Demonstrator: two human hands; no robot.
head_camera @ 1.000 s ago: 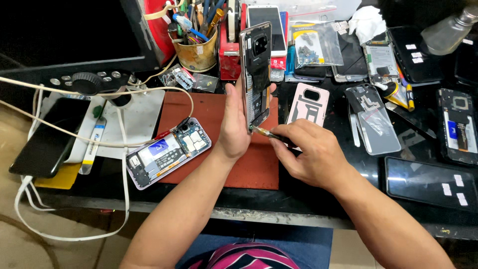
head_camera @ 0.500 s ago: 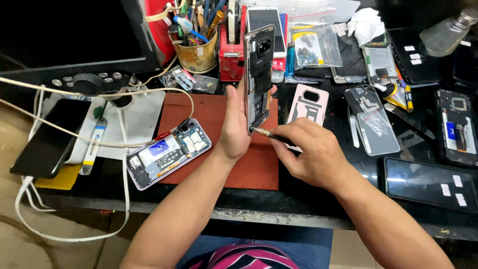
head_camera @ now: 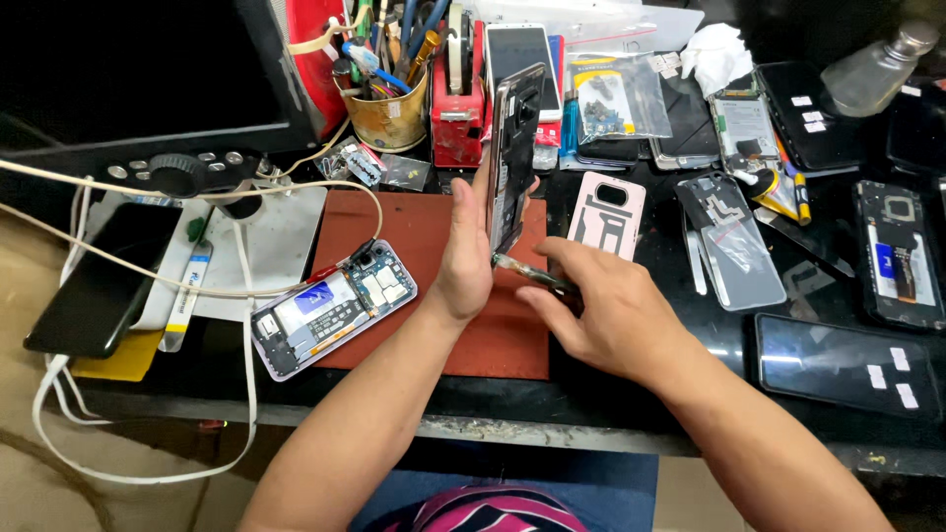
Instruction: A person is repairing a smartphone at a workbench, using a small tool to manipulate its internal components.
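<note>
My left hand (head_camera: pixel 465 258) holds a phone frame (head_camera: pixel 512 158) upright on its edge above the red-brown work mat (head_camera: pixel 434 325). My right hand (head_camera: pixel 601 310) grips a thin metal tool (head_camera: pixel 527 271), whose tip touches the lower edge of that phone frame. An opened phone (head_camera: pixel 330 307) with its circuit board and battery exposed lies on the mat to the left, and a cable runs to it.
A pink phone cover (head_camera: pixel 608 214) lies right of the mat. Several phones, back covers and screens (head_camera: pixel 847 365) crowd the right side. A tin of tools (head_camera: pixel 384 94) and a red tool stand (head_camera: pixel 458 99) sit at the back. A black phone (head_camera: pixel 99 281) lies far left.
My right hand has shifted slightly left, bringing the tool tip closer against the frame's lower edge. The left hand keeps the frame upright in nearly the same place.
</note>
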